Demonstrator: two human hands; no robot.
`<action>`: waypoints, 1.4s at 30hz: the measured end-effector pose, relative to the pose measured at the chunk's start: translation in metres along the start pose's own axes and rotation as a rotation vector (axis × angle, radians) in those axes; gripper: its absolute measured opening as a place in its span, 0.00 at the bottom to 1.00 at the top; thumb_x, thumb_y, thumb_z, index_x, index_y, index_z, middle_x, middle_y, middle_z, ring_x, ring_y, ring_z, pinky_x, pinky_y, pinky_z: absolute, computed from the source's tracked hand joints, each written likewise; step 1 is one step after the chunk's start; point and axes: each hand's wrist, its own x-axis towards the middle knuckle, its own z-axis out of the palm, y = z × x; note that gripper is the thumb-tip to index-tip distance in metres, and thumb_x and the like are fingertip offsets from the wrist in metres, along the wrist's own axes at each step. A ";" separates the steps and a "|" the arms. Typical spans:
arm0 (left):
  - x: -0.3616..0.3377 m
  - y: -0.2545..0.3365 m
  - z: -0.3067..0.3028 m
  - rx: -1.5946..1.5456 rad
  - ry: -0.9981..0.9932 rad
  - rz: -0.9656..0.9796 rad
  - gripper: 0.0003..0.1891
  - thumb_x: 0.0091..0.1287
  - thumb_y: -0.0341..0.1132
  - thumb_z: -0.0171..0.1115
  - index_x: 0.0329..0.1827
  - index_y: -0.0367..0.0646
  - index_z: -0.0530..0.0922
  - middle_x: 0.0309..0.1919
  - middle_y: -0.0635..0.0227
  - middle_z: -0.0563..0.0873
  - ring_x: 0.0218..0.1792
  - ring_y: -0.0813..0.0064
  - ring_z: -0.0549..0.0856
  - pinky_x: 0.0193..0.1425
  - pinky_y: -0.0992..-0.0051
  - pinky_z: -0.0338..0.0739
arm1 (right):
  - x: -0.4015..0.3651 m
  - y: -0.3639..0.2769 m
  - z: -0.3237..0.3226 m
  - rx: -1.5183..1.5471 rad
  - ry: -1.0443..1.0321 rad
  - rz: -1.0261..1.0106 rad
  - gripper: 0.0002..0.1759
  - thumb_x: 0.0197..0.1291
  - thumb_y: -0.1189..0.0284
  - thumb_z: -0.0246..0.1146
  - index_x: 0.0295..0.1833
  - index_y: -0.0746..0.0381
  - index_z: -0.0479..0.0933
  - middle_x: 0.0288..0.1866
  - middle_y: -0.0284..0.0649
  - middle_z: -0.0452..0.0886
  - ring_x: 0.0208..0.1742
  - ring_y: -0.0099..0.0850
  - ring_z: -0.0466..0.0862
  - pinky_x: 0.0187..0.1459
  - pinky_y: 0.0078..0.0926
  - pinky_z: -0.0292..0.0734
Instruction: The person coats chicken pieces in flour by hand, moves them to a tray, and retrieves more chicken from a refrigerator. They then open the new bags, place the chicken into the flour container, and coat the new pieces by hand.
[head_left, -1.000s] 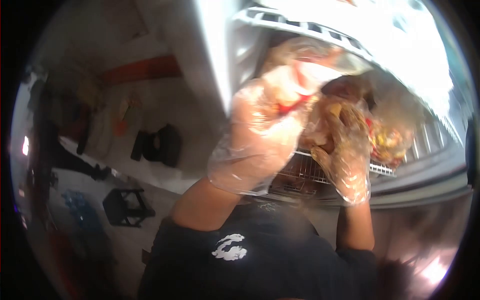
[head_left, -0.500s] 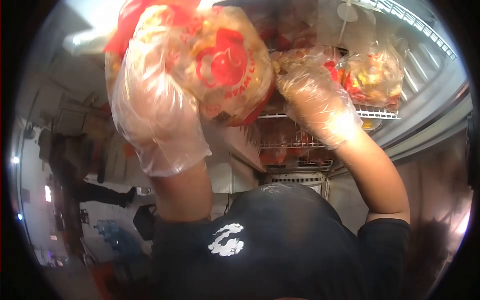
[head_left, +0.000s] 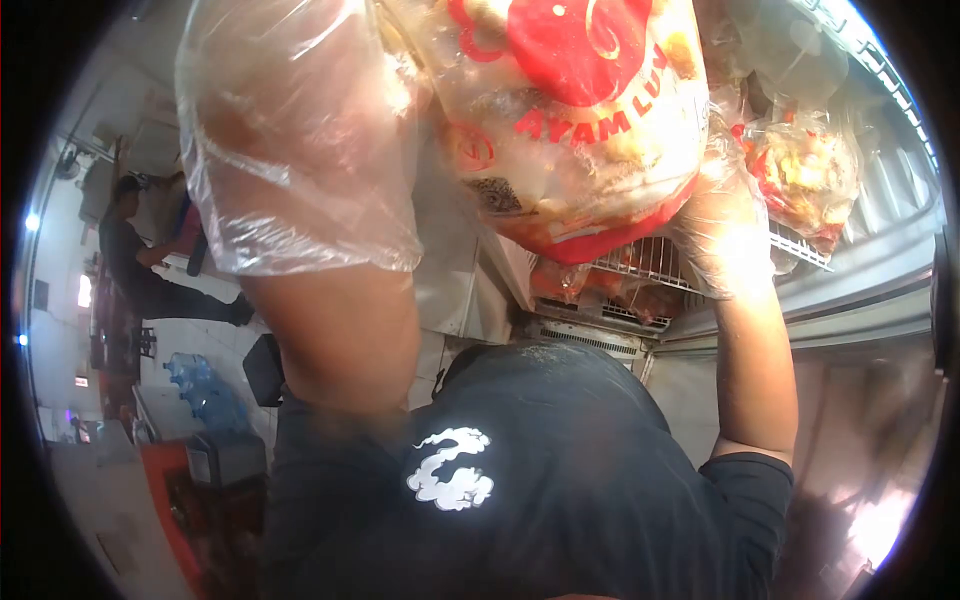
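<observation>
A bulging clear plastic bag (head_left: 590, 150) with red print, including the letters "AYAM", hangs close to the camera. Pale and yellowish pieces of food show through it. My left hand (head_left: 300, 110), in a loose clear plastic glove, is closed on this bag at its left side; the fingertips are hidden. My right hand (head_left: 725, 225), gloved likewise, is behind the bag's right edge, inside the fridge. The bag covers its fingers, so their grip does not show. Just right of that hand, another filled plastic bag (head_left: 805, 170) rests on a white wire shelf (head_left: 800, 247).
More bags with reddish contents (head_left: 560, 280) lie on a lower wire rack (head_left: 650, 262). The fridge's ribbed side wall (head_left: 890, 190) is to the right. On the left are blue water jugs (head_left: 205, 390), a grey bin (head_left: 228, 458) and a person (head_left: 140, 250) in dark clothes.
The printed bag has moved right and nearer the camera with my left hand. It now covers the fingers of my right hand, which has shifted slightly right. The view has shifted a little.
</observation>
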 end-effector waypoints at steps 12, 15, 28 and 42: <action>-0.025 0.032 0.045 0.096 -0.064 0.298 0.09 0.75 0.37 0.67 0.54 0.47 0.86 0.47 0.64 0.90 0.49 0.60 0.89 0.57 0.58 0.83 | -0.006 -0.017 -0.023 -0.556 -0.006 -0.227 0.31 0.59 0.64 0.76 0.68 0.60 0.84 0.66 0.50 0.87 0.68 0.56 0.84 0.71 0.56 0.73; -0.027 0.044 0.079 0.114 -0.116 0.456 0.09 0.74 0.38 0.68 0.52 0.49 0.86 0.46 0.65 0.90 0.47 0.60 0.89 0.57 0.57 0.82 | -0.004 -0.017 -0.037 -0.520 0.001 -0.305 0.30 0.58 0.65 0.76 0.67 0.60 0.85 0.65 0.50 0.88 0.68 0.55 0.83 0.72 0.57 0.72; -0.126 0.017 0.172 -0.411 -0.299 0.518 0.16 0.64 0.32 0.67 0.55 0.47 0.87 0.50 0.61 0.90 0.57 0.53 0.89 0.67 0.50 0.83 | 0.120 -0.041 -0.056 -0.929 -0.208 -0.474 0.17 0.72 0.79 0.64 0.63 0.65 0.85 0.63 0.48 0.88 0.63 0.44 0.85 0.66 0.39 0.79; -0.107 0.019 0.180 -0.438 -0.343 0.542 0.17 0.71 0.29 0.67 0.61 0.41 0.84 0.49 0.59 0.89 0.52 0.53 0.89 0.60 0.52 0.83 | 0.223 -0.019 -0.028 -0.868 -0.546 -0.549 0.19 0.72 0.79 0.64 0.66 0.68 0.84 0.65 0.48 0.87 0.65 0.42 0.84 0.70 0.35 0.78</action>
